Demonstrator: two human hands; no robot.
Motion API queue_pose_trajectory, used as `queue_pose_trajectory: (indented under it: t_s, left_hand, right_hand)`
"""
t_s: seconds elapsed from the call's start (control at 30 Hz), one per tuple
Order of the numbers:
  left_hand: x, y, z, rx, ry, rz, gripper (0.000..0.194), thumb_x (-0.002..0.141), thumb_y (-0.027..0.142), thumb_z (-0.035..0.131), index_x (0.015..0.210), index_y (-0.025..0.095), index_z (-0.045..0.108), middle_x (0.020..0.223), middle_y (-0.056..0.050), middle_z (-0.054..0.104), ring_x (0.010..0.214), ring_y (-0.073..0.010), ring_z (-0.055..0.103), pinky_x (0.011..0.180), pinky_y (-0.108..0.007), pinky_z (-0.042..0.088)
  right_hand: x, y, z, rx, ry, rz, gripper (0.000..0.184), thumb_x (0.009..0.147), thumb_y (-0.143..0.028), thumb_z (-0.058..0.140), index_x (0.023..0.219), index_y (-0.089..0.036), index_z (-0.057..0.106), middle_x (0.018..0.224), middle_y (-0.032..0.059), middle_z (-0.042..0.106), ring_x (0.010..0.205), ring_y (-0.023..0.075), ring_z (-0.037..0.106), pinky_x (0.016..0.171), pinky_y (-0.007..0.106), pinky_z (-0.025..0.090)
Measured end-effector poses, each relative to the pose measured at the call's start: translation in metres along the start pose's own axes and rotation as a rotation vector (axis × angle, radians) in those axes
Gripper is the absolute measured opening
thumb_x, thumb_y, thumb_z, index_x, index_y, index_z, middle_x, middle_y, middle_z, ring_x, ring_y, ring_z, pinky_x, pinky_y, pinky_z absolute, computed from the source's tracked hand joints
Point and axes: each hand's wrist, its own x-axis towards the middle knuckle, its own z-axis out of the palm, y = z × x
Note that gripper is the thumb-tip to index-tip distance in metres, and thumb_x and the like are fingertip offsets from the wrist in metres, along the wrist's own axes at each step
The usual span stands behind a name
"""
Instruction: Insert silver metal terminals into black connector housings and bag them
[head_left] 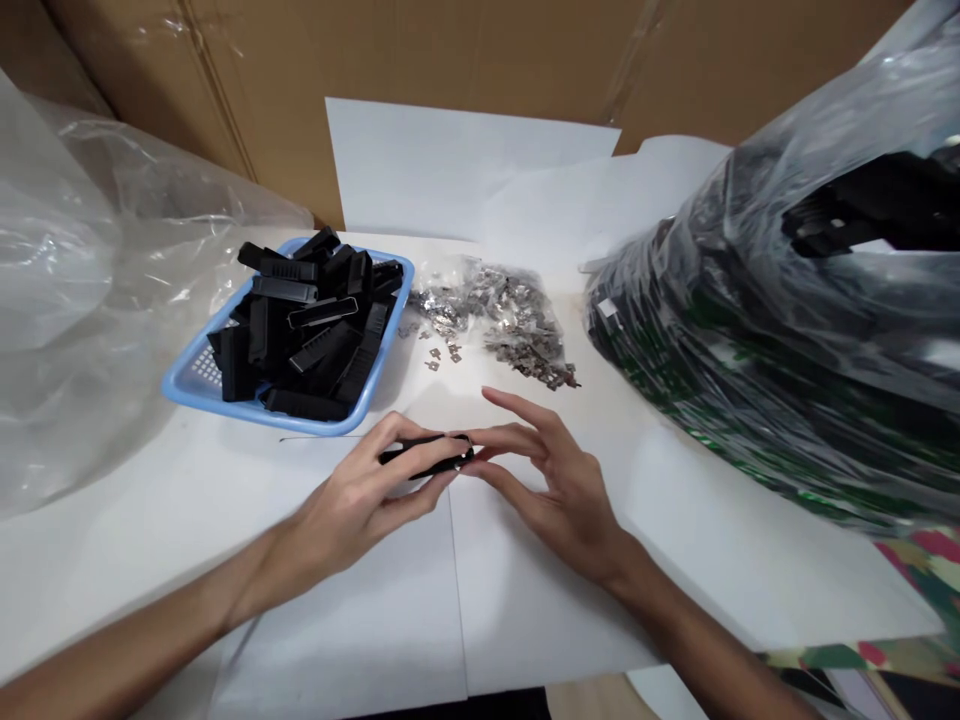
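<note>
Plastic sack [720,330]: was packed with black and green pieces.
Blue basket [300,428]: was heaped with black casings [285,288]; finished or waiting could not be told.
Clear bag [514,290]: was filled with metal clips [536,350].
Left hand [367,485]: held casing [409,445] was gripped before the basket, apparently unfinished.
Right hand [551,480]: its fingertips were set against that casing's end; any pinched clip could not be confirmed.
Loose clips [434,354]: were scattered beside the bag.

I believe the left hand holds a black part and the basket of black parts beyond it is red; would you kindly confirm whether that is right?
Not quite: the basket of black parts is blue, as the head view shows; the left hand does hold a black part.
</note>
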Motion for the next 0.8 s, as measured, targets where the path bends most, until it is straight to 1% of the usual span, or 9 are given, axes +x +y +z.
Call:
queue_pose_trajectory:
  t_s: [0.17,0.27,0.33,0.4,0.5,0.57,0.63,0.73,0.8]
  left_hand:
    - [0.001,0.0,-0.006,0.071,-0.093,0.019,0.029,0.105,0.019,0.056,0.133,0.026,0.062,0.1,-0.003,0.055,0.089,-0.0133,0.062,0.077,-0.025,0.059]
    - [0.002,-0.002,-0.009,0.076,-0.127,0.019,0.028,0.106,0.02,0.055,0.133,0.025,0.063,0.101,-0.003,0.055,0.092,-0.0138,0.061,0.079,-0.025,0.057]
    - [0.002,-0.003,-0.009,0.042,-0.137,0.013,0.03,0.106,0.02,0.055,0.135,0.027,0.062,0.1,-0.002,0.055,0.092,-0.0134,0.061,0.081,-0.024,0.056]
    - [0.002,-0.003,-0.007,-0.023,-0.109,-0.027,0.031,0.106,0.019,0.057,0.135,0.029,0.063,0.099,-0.002,0.055,0.09,-0.0127,0.061,0.08,-0.023,0.055]
    - [0.001,0.0,-0.001,-0.119,0.001,-0.177,0.026,0.104,0.02,0.06,0.127,0.029,0.067,0.097,-0.001,0.059,0.089,-0.0128,0.061,0.079,-0.023,0.053]
    - [0.001,0.004,0.002,-0.159,0.051,-0.273,0.021,0.104,0.022,0.061,0.122,0.028,0.07,0.096,-0.001,0.063,0.091,-0.0136,0.062,0.082,-0.024,0.052]
    - [0.002,0.006,0.004,-0.206,0.064,-0.337,0.018,0.103,0.024,0.062,0.118,0.027,0.071,0.096,0.0,0.066,0.091,-0.014,0.063,0.083,-0.025,0.051]
    - [0.003,0.007,0.001,-0.314,0.042,-0.406,0.016,0.103,0.029,0.063,0.114,0.028,0.074,0.099,-0.001,0.07,0.092,-0.0146,0.065,0.081,-0.024,0.052]
    - [0.004,0.005,-0.002,-0.368,0.0,-0.44,0.017,0.102,0.032,0.063,0.112,0.028,0.076,0.1,-0.001,0.073,0.094,-0.0161,0.067,0.082,-0.026,0.052]
  right_hand:
    - [0.0,0.001,-0.001,0.071,-0.011,0.062,0.065,0.095,-0.02,0.074,0.151,-0.038,0.047,0.111,-0.0001,0.078,0.093,0.0159,0.077,0.09,0.033,0.067]
    - [0.0,0.002,-0.002,0.098,-0.038,0.112,0.062,0.095,-0.021,0.074,0.149,-0.039,0.05,0.112,0.0002,0.076,0.098,0.0167,0.075,0.09,0.033,0.066]
    - [0.002,0.002,-0.001,0.109,-0.05,0.108,0.058,0.095,-0.02,0.074,0.147,-0.038,0.053,0.112,0.0003,0.075,0.099,0.0166,0.074,0.092,0.032,0.065]
    - [0.004,0.002,0.001,0.098,-0.04,0.054,0.051,0.096,-0.018,0.072,0.142,-0.036,0.058,0.109,0.0003,0.075,0.095,0.0154,0.074,0.091,0.032,0.064]
    - [0.006,0.003,0.009,-0.026,-0.007,-0.13,0.045,0.097,-0.014,0.07,0.137,-0.031,0.062,0.113,0.0037,0.073,0.094,0.0161,0.072,0.09,0.033,0.063]
    - [0.004,0.005,0.014,-0.17,0.022,-0.267,0.05,0.098,-0.007,0.064,0.143,-0.028,0.058,0.118,0.008,0.071,0.1,0.0187,0.071,0.091,0.036,0.063]
    - [0.002,0.007,0.015,-0.312,0.03,-0.363,0.059,0.1,-0.001,0.056,0.154,-0.024,0.048,0.119,0.0119,0.07,0.105,0.0217,0.069,0.091,0.038,0.062]
    - [-0.001,0.009,0.007,-0.459,-0.086,-0.449,0.066,0.103,-0.001,0.045,0.164,-0.02,0.03,0.12,0.0156,0.069,0.107,0.0253,0.069,0.09,0.042,0.062]
    - [0.002,0.007,-0.004,-0.479,-0.2,-0.459,0.064,0.105,-0.004,0.043,0.165,-0.02,0.027,0.121,0.0157,0.07,0.109,0.0261,0.069,0.091,0.042,0.061]
